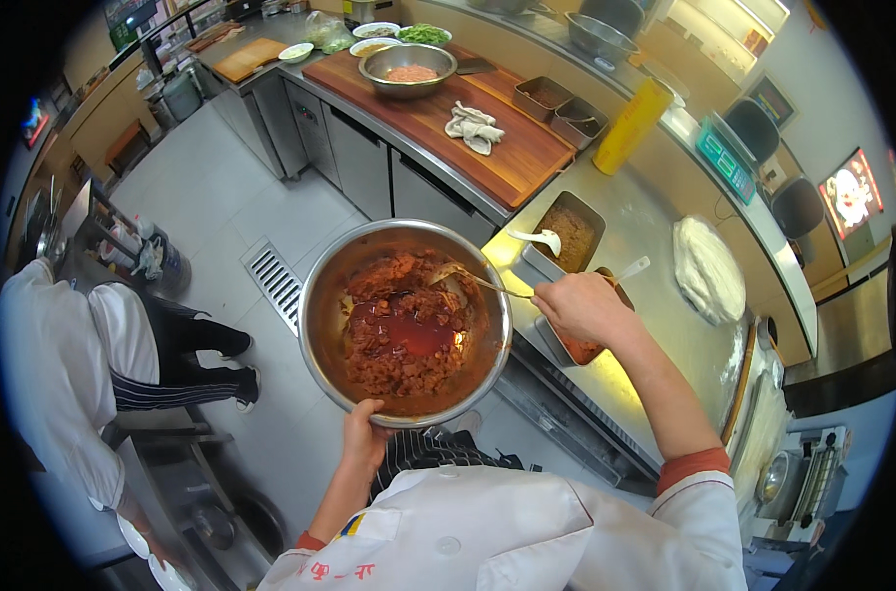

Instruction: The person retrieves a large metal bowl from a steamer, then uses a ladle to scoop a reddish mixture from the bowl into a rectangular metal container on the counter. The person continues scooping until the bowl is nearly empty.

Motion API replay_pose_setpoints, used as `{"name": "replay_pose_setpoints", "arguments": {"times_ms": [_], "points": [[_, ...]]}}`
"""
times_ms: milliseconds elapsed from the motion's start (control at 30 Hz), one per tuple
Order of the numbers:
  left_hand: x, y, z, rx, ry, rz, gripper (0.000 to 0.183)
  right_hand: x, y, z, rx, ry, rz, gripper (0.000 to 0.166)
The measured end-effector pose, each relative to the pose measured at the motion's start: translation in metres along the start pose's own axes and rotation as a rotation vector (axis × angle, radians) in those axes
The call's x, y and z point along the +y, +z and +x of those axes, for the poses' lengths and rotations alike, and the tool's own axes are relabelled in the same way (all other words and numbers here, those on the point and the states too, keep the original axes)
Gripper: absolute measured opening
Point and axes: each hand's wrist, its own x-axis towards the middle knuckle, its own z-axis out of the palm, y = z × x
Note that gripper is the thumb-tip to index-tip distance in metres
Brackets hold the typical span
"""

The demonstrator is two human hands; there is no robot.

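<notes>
A large stainless steel bowl [313,325] is held up in front of my body, over the floor beside the steel counter. Inside it lies a red-brown minced mixture [404,369] with a pool of reddish oil or liquid in the middle. My left hand [365,436] grips the bowl's near rim, thumb on top and fingers underneath. In my right hand [584,309] is the handle of a metal spoon [485,282], whose head rests in the mixture at the upper right. Below my right forearm and hand, a metal container of red filling [582,349] is partly covered.
On the steel counter [644,369] are a container of brown filling [575,225] with a white ladle [544,238], and wrapped dough [706,270]. A wooden board [411,122] holds a bowl of pink meat [411,72] and a cloth [476,127]. A co-worker [71,354] stands at left.
</notes>
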Motion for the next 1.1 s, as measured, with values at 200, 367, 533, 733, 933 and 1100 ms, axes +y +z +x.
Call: {"name": "replay_pose_setpoints", "arguments": {"times_ms": [200,367,533,733,933,1100], "points": [[0.009,0.000,-0.002,-0.036,0.053,0.062,0.040,0.004,-0.018,0.009,0.051,-0.054,-0.115,0.025],[0.016,0.003,-0.003,-0.010,0.021,0.008,0.036,0.003,-0.026,-0.002,-0.016,-0.068,0.025,0.026],[0.015,0.002,0.005,0.039,0.061,-0.042,0.031,-0.016,-0.022,-0.028,-0.070,-0.030,0.101,0.026],[0.015,-0.005,0.020,0.071,0.084,-0.048,0.031,-0.031,-0.001,-0.035,-0.114,0.035,0.068,0.023],[0.017,0.000,0.026,0.040,0.113,-0.057,0.027,-0.057,0.027,-0.043,-0.100,0.058,0.077,0.018],[0.013,0.010,0.033,0.082,0.112,-0.109,0.027,-0.109,0.054,-0.042,-0.216,-0.044,0.295,0.019]]}}
